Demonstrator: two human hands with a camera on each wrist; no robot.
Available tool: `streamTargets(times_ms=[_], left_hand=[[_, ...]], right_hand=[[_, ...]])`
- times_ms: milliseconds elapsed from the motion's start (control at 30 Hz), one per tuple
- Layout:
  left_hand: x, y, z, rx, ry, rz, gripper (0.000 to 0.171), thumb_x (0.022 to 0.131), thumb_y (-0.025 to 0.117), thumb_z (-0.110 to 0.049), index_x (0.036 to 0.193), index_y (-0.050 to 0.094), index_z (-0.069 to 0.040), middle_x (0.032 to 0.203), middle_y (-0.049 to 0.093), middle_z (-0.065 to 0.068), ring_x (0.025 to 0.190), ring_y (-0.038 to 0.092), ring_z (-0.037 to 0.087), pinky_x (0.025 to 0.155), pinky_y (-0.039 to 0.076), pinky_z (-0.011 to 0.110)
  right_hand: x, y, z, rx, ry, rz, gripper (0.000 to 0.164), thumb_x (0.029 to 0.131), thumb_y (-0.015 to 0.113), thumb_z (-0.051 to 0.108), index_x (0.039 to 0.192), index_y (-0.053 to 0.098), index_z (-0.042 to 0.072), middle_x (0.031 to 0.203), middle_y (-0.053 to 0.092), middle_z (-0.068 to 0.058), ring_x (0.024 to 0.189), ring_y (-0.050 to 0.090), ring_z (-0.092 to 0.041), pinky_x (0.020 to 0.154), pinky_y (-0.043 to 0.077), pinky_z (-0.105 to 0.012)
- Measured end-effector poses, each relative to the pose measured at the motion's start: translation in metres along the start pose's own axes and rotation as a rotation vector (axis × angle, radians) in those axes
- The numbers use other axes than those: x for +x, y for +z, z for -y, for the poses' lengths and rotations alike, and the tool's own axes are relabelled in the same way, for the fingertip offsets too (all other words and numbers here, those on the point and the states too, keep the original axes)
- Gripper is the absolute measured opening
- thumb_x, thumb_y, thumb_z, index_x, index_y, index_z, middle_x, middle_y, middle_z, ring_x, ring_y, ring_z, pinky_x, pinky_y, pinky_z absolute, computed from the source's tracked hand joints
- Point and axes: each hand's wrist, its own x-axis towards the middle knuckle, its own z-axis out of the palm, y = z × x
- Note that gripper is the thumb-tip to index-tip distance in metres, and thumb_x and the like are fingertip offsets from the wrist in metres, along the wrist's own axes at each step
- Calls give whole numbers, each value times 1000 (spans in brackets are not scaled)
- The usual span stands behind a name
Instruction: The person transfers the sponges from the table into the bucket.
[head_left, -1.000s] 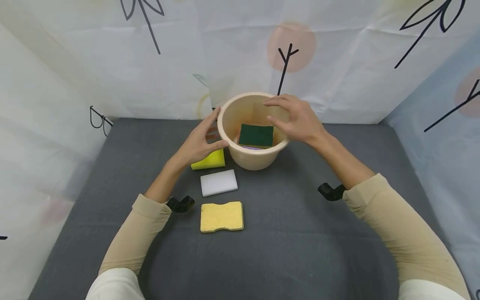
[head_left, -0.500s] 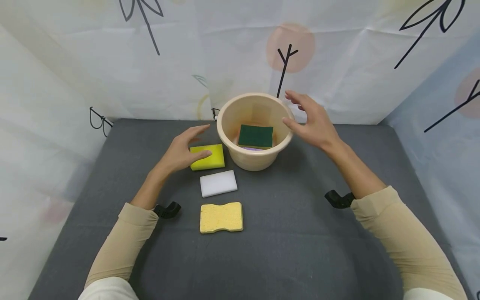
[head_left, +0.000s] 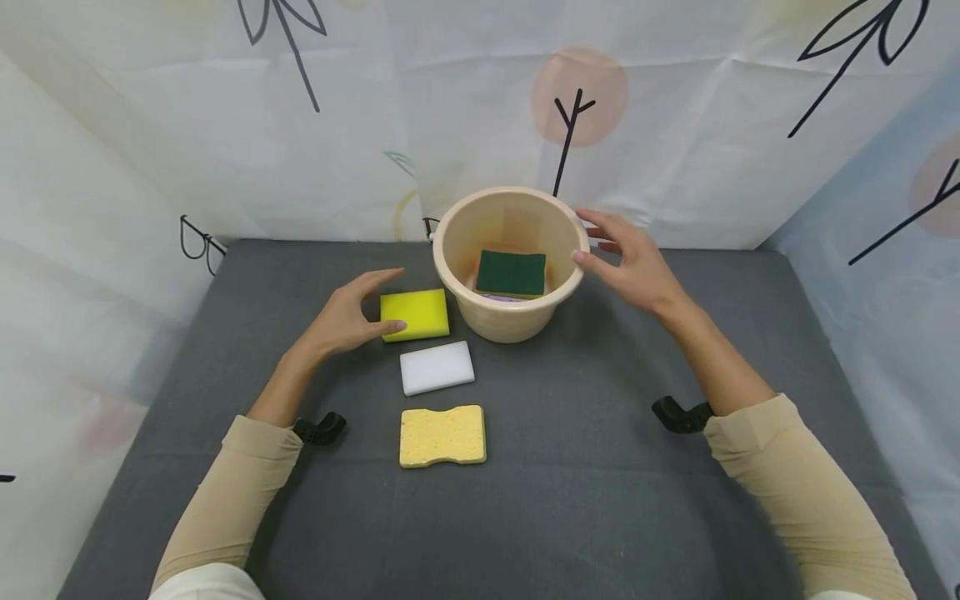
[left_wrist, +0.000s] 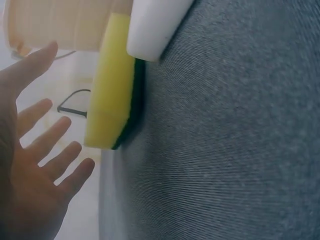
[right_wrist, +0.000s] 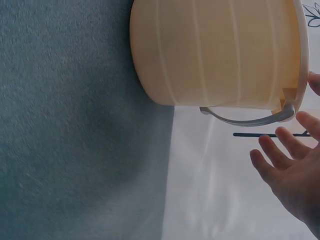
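A cream bucket (head_left: pixel 504 321) stands at the back middle of the table. Inside it, a dark green scouring sponge (head_left: pixel 512 272) lies over a purple thing that mostly hides beneath. My left hand (head_left: pixel 341 321) is spread at the left end of a yellow sponge (head_left: pixel 427 315). The left wrist view shows that sponge's green underside (left_wrist: pixel 134 107), with the fingers apart from it. At the bucket's right rim is my right hand (head_left: pixel 630 262), thumb and fingertips at the edge, fingers loosely extended. Whether they touch the rim I cannot tell.
A white sponge (head_left: pixel 437 367) lies in front of the yellow one. Closer to me is a pale yellow notched sponge (head_left: pixel 442 436). The bucket's grey handle (right_wrist: pixel 245 121) hangs down its side. A printed cloth wall (head_left: pixel 480 92) rises right behind the table.
My left hand has left the bucket's left rim and moved left and towards me, to the yellow sponge. The right hand has drawn back from over the bucket to its right rim.
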Motion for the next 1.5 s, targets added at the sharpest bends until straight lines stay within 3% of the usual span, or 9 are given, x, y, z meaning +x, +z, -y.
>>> streamTargets(times_ms=[300,433,667,1000,1233,1500], left_hand=[[-3,4,10,26,-48,62,90,80,84,-38,155,38,-16,160,30,16,145,26,45,112,25,69],[-3,7,14,37,-78,86,89,80,84,-38,155,38,-18,161,26,18,145,24,45,111,25,69],[-1,14,18,45,-64,84,89,80,84,-37,154,40,-14,154,40,16,140,36,41,110,32,62],[3,21,21,79,-24,81,86,80,84,-38,151,43,-13,151,44,14,139,39,38,112,34,57],[4,21,23,92,0,46,85,77,86,-41,148,48,-12,147,50,15,136,43,39,110,35,58],[2,10,14,99,1,21,82,77,85,-42,146,52,-12,143,54,15,133,46,40,108,38,59]], right_hand=[[-12,9,-2,152,93,63,63,100,61,25,157,34,23,158,34,-8,137,43,-35,111,38,-54],[-15,12,-4,190,97,48,63,101,60,24,157,32,24,155,38,-10,140,40,-31,114,36,-51],[-17,19,-2,249,111,20,63,102,57,23,158,29,26,150,44,-15,134,47,-31,109,40,-50],[-20,25,-3,401,144,2,65,101,59,20,158,29,28,156,36,-12,132,49,-36,93,55,-27],[-20,25,-4,400,153,-21,66,99,63,23,157,32,31,156,37,-8,133,49,-34,90,55,-24],[-18,21,-3,388,187,4,69,97,65,23,157,32,31,156,38,-9,133,49,-33,91,55,-26]])
